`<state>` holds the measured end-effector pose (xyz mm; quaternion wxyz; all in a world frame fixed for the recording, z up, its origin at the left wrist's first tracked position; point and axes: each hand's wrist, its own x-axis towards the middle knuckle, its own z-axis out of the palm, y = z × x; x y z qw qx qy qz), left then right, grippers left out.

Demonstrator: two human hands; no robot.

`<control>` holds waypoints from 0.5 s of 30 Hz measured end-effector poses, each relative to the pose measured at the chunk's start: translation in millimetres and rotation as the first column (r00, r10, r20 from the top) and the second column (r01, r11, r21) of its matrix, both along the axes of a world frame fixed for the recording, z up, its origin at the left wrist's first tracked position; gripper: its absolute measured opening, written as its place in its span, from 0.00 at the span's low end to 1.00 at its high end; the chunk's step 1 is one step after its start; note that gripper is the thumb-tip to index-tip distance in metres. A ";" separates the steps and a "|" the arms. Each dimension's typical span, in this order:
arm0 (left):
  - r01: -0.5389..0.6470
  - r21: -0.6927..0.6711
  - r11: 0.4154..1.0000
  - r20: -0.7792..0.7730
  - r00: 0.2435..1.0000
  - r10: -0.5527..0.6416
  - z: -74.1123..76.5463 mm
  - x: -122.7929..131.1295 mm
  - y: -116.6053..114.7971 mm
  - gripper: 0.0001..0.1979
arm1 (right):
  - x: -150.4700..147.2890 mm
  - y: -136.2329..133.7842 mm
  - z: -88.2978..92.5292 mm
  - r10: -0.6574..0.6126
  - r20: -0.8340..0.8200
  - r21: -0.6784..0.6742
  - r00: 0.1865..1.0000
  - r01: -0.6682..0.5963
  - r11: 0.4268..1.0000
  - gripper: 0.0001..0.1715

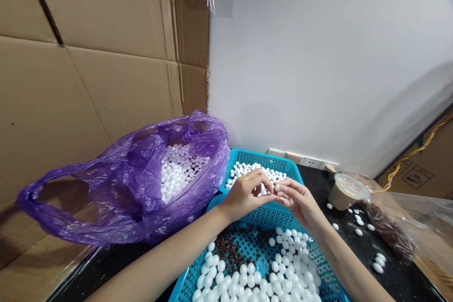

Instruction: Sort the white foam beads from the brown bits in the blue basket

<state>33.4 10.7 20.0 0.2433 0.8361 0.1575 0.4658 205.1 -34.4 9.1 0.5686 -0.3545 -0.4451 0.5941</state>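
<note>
My right hand (300,200) pinches a small white ball (277,188) between thumb and fingertips. Close against it, my left hand (247,193) has its thumb and fingers curled together in a pinch; what they hold, if anything, is too small to make out. Both hands are over the meeting rims of two blue plastic baskets. Below them, the near basket (184,279) contains many white balls (244,283) and a patch of dark brown crumbs (231,250). Behind the hands, the far basket (262,155) holds more white balls (244,170).
To the left, an open purple plastic bag (141,198) holds many white balls. On the black counter (314,181) at right are a lidded tub (345,193), loose balls and a clear bag of brown bits (389,233). Cardboard (106,56) stands at left, wall sockets (313,163) behind.
</note>
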 end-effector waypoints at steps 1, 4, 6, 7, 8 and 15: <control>0.000 0.002 1.000 -0.001 1.000 0.000 0.1 0.0 -0.1 0.07 | -0.2 0.1 0.4 0.001 -0.006 0.001 1.000 -0.001 1.000 0.06; 0.003 0.001 1.000 0.001 1.000 -0.003 0.2 -0.2 -0.2 0.07 | -0.6 0.2 1.3 0.008 -0.018 0.007 1.000 -0.008 1.000 0.05; 0.003 -0.004 1.000 -0.003 1.000 -0.003 0.0 -0.4 -0.2 0.06 | -0.6 -0.1 1.4 0.011 -0.016 0.010 1.000 -0.011 1.000 0.05; 0.003 -0.007 1.000 -0.005 1.000 -0.003 -0.2 -0.6 -0.1 0.06 | -0.4 -0.2 1.2 0.012 -0.013 0.013 1.000 -0.012 1.000 0.05; 0.005 -0.008 1.000 -0.005 1.000 -0.005 -0.4 -0.8 -0.1 0.06 | -0.1 -0.3 0.9 0.015 -0.009 0.014 1.000 -0.015 1.000 0.05; 0.021 -0.013 1.000 -0.017 1.000 -0.021 -2.2 -1.5 0.8 0.06 | 0.7 -0.5 -0.9 -0.001 0.018 0.012 1.000 0.001 1.000 0.06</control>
